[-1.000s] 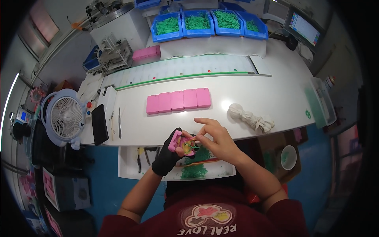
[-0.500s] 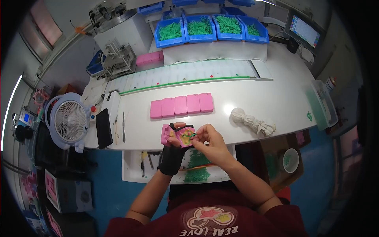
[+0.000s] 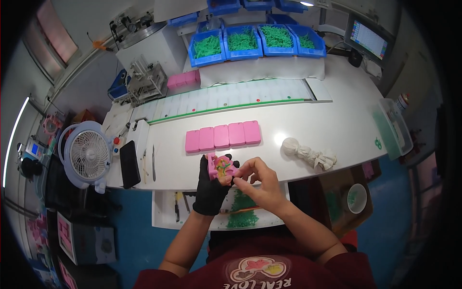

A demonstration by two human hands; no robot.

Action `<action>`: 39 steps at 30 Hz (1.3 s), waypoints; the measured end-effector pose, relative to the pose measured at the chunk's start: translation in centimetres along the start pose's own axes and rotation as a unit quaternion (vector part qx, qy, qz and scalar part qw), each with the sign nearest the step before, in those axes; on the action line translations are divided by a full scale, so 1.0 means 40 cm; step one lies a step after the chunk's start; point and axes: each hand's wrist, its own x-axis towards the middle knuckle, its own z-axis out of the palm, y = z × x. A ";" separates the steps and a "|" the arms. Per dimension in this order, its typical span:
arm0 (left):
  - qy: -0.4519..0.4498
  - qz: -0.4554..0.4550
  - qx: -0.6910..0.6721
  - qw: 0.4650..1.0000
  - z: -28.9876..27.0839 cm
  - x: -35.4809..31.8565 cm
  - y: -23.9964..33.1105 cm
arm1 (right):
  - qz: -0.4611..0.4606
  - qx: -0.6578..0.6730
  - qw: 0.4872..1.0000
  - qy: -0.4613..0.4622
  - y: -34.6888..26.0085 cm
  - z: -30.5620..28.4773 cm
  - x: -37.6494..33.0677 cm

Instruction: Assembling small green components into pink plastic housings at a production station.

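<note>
My left hand (image 3: 211, 192), in a black glove with bare fingertips, holds a small pink rubber mould (image 3: 213, 169) from below and the side. The mould is folded partly open, with a yellowish hollow facing up. In that hollow lies a thin branched green piece (image 3: 224, 167). My right hand (image 3: 262, 185) is bare, its fingers bent and its thumb and forefinger closed at the mould's right edge. Beyond my hands, several pink blocks (image 3: 222, 137) stand side by side in a row on the white table (image 3: 308, 120).
Blue bins (image 3: 208, 61) of green pieces stand at the back. A tied white cloth bundle (image 3: 308, 153) lies right, a black phone (image 3: 129, 164) and tweezers (image 3: 154, 163) left, beside a fan (image 3: 89, 156). Below my hands an open drawer (image 3: 166, 222) holds green bits.
The green piece that my right fingers held over the mould now rests in its hollow. My left hand has turned the mould, and my right fingers have shifted to its edge.
</note>
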 end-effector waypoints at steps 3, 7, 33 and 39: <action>-0.011 -0.006 0.032 0.999 -0.012 0.002 -0.007 | 0.030 -0.026 0.999 0.018 -0.016 -0.012 0.040; -0.024 -0.020 0.093 0.995 -0.020 0.006 -0.012 | 0.010 -0.120 0.993 0.002 -0.006 0.001 0.047; -0.065 0.068 0.185 0.978 -0.027 0.026 -0.032 | -0.221 -0.250 0.942 0.048 -0.027 0.029 0.039; -0.036 0.049 0.125 0.990 -0.001 0.023 -0.025 | -0.248 -0.271 0.929 0.050 -0.030 0.037 0.035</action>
